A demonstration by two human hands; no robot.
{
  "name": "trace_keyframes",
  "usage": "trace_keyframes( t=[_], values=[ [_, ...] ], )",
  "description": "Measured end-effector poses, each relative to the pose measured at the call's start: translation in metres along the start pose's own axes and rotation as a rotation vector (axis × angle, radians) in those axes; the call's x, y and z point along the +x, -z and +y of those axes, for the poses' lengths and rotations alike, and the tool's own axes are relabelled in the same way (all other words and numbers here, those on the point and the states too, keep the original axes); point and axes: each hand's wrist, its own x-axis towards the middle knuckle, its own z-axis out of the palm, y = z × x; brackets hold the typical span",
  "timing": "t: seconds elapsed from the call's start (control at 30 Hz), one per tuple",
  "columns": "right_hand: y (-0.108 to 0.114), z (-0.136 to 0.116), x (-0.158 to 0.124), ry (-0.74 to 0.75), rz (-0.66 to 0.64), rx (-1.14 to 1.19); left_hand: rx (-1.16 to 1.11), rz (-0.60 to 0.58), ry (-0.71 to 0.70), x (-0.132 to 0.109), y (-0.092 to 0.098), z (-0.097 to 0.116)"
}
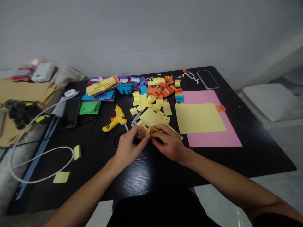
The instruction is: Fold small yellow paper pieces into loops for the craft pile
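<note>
Between my two hands, near the front of the black table, is a small folded piece of yellow paper point(152, 130). My left hand point(132, 142) pinches its left end between thumb and fingers. Its right side is in the closed fingers of my right hand point(168, 142). Just beyond lie a flat yellow sheet point(151, 117) and many small folded yellow paper pieces point(143, 99). Scissors point(135, 119) rest beside them, handles partly hidden. Left of these lies a yellow hot glue gun point(115, 119). My fingers cover part of the paper.
A yellow sheet point(201, 118) overlaps a pink sheet point(213, 138) on the right. Orange paper pieces point(162, 90), colored bundles point(103, 86) and a phone point(208, 79) lie toward the back. A white cable point(42, 181) loops at left near another phone point(71, 112).
</note>
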Motion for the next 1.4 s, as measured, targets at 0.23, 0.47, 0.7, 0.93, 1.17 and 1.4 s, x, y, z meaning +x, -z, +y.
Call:
trace_keyframes(
  t=[0.23, 0.47, 0.7, 0.93, 1.17, 1.4],
  values=[
    [-0.001, -0.001, 0.001, 0.017, 0.016, 0.017, 0.136, 0.070, -0.028, 0.001, -0.001, 0.001],
    [-0.007, -0.007, -0.003, -0.338, 0.015, 0.317, 0.164, 0.120, -0.014, 0.000, -0.002, 0.002],
    [-0.006, 0.005, 0.002, -0.792, -0.206, 0.938, 0.249, 0.141, -0.100, -0.001, -0.002, -0.001],
    [0.006, -0.002, 0.011, -0.876, -0.207, 1.081, 0.359, 0.096, -0.288, -0.003, -0.002, -0.009],
    [-0.001, -0.005, 0.006, -0.696, -0.190, 0.573, 0.430, -0.019, -0.384, -0.006, -0.005, -0.010],
    [0.002, -0.003, 0.009, -0.655, -0.156, 0.497, 0.237, 0.020, -0.205, -0.004, -0.005, -0.003]
  ],
)
